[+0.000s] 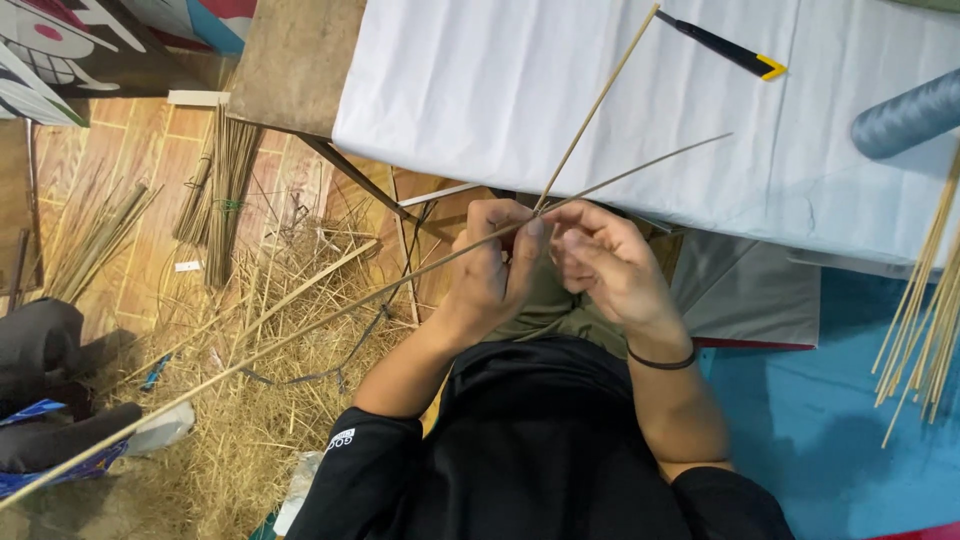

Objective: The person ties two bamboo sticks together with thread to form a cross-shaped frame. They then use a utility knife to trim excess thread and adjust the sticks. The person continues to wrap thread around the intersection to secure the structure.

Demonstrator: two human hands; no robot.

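bamboo sticks (590, 110) cross just below the table edge (600, 190), l hand (490, 275) & r hand (605, 265) both pinched shut on the crossing, i reckon mid-joining; next needs a steady grip w/ no slip.

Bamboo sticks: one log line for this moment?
left hand: pinches long bamboo stick | right hand: at crossing with second stick | cutter on table

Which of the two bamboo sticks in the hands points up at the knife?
The shorter, steeper stick ends by the black-and-yellow knife; the long stick slants low across both hands.
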